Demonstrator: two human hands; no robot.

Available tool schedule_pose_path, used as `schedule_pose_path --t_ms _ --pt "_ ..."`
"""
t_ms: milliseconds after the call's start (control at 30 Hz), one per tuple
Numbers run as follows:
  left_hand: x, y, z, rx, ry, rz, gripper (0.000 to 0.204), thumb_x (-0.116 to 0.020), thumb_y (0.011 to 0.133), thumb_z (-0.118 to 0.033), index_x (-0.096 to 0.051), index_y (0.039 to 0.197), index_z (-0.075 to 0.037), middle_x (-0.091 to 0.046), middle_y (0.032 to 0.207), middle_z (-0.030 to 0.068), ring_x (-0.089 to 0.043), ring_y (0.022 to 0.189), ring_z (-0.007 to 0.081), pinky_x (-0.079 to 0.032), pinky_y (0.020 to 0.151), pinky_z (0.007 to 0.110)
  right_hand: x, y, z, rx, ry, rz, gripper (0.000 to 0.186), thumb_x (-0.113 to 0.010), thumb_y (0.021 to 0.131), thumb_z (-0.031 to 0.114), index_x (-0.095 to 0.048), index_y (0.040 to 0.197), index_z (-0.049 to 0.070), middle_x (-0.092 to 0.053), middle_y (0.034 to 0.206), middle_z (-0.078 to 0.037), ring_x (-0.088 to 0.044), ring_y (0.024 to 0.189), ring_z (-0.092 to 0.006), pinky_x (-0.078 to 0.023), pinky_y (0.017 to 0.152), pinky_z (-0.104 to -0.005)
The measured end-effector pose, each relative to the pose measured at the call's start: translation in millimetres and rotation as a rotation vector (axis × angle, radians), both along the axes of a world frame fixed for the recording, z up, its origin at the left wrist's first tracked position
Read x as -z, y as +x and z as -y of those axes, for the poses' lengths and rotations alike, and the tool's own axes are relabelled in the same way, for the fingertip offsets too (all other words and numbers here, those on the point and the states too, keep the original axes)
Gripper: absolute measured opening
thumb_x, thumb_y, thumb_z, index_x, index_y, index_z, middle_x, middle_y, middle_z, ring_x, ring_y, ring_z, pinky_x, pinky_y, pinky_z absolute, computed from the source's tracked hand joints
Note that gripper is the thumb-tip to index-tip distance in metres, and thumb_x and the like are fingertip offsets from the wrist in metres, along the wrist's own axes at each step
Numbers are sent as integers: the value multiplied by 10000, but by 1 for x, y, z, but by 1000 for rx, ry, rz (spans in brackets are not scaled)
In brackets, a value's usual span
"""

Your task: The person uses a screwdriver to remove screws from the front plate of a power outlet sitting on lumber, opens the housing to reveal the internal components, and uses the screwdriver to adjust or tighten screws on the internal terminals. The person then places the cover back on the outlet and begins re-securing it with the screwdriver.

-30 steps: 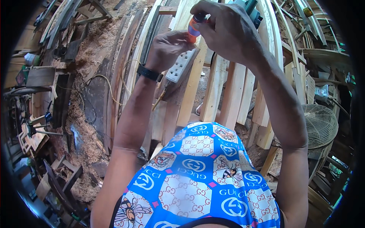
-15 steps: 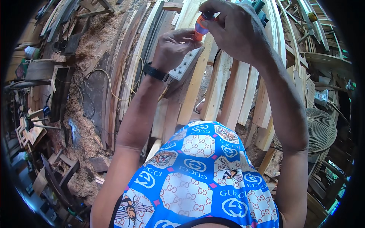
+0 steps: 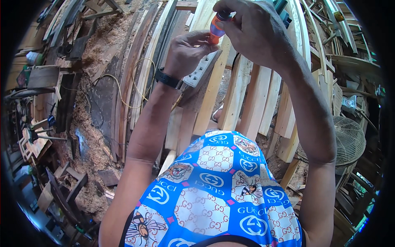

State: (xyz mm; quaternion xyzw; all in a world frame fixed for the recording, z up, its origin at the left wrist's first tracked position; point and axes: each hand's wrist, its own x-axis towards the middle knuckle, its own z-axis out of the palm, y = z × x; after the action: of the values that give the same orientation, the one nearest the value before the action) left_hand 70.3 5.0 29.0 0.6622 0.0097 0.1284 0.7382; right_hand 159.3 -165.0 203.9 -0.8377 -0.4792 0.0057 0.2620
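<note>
Near the top of the head view, a small orange and purple bottle (image 3: 216, 29) with a dark top is held between my two hands. The fingertips of my left hand (image 3: 187, 51) pinch its lower orange end. My right hand (image 3: 263, 35) is closed round the dark upper end, its thumb against the side; part of the top is hidden by the fingers. Just below my left hand a white power strip (image 3: 197, 73) lies on a board. Beyond my right hand shows part of a green power tool (image 3: 281, 11).
Long wooden boards (image 3: 255, 99) lie side by side beneath my hands. A yellowish cable (image 3: 119, 90) loops over planks at the left, beside sawdust and shavings (image 3: 109, 29). A round wire-caged fan (image 3: 347, 140) stands at the right, near stacked timber (image 3: 354, 66).
My right hand and the top of the bottle have shifted very slightly left. Both hands keep their hold on the bottle.
</note>
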Motion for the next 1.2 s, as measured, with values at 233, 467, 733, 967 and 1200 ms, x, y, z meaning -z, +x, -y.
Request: schedule_pose_path --t_ms 233,467,733,967,1200 --pt "1 -2 -1 6 59 -4 330 -784 1015 -31 -752 1343 -8 -816 1196 100 -764 1110 166 -638 988 328 -7 -5 -1 -22 10 -9 200 -702 917 142 -708 992 -43 -731 831 -247 -747 840 -440 -572 794 -510" --pt "-11 -6 -9 91 148 -43 342 -822 981 -48 -783 1320 -34 -821 1172 119 -781 1096 184 -645 979 331 -14 -6 -10 8 -248 11 232 -708 898 192 -700 822 -27 -722 803 -266 -744 815 -441 -578 752 -511" --pt "-32 -5 -11 -56 446 211 300 -877 934 -95 -802 1223 -68 -822 1131 79 -789 1065 203 -641 974 362 -49 -28 -20 -51 -333 57 438 -759 954 389 -753 839 -33 -740 784 -241 -753 741 -400 -603 699 -486" --pt "-19 0 -10 76 321 163 261 -847 986 -150 -806 1230 -67 -845 1111 78 -796 1032 194 -617 926 363 -47 -6 -25 -266 -394 -32 307 -669 994 200 -750 877 -71 -744 800 -271 -752 704 -360 -593 663 -489" --pt "-7 5 -13 144 280 196 286 -780 1030 -85 -760 1313 -54 -839 1135 105 -788 1059 167 -621 949 343 -49 -24 -50 52 -703 -50 278 -683 976 181 -761 873 -65 -762 827 -262 -768 775 -350 -601 693 -465"
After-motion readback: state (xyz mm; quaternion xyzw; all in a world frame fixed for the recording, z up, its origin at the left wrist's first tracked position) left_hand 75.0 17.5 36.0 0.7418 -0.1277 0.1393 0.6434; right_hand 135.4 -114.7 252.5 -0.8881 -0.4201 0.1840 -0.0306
